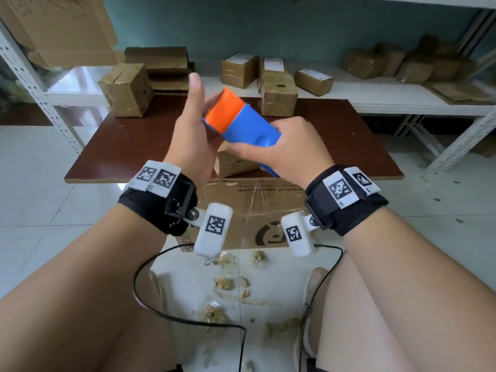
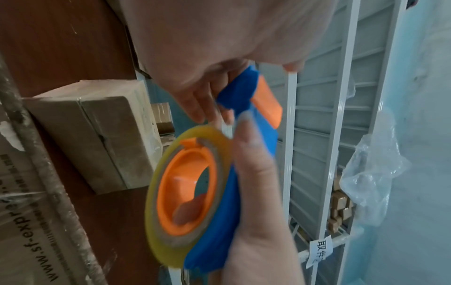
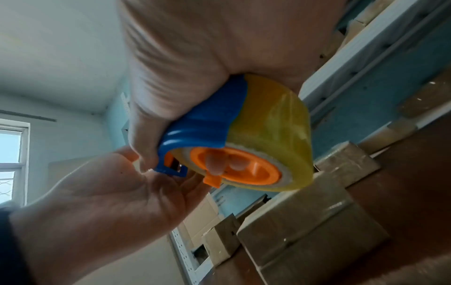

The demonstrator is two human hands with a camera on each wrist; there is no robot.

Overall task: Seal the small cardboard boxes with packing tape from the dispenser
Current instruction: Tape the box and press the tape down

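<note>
my right hand (image 1: 292, 149) clamped round dispenser (image 1: 241, 122), fingers through orange hub, mid-air above box (image 1: 230, 162) on table (image 1: 128, 146). left hand (image 1: 193, 130) spread, fingertips at cutter end. i judge dispenser light, rigid plastic; tape (image 3: 275, 133) sticky, blade sharp — hold by blue shell.

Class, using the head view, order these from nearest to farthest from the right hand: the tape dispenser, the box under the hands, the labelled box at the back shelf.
1. Tape dispenser: gripped in the right hand.
2. Box under the hands: on the brown board, just below.
3. Labelled box: on the white shelf, far behind.
</note>
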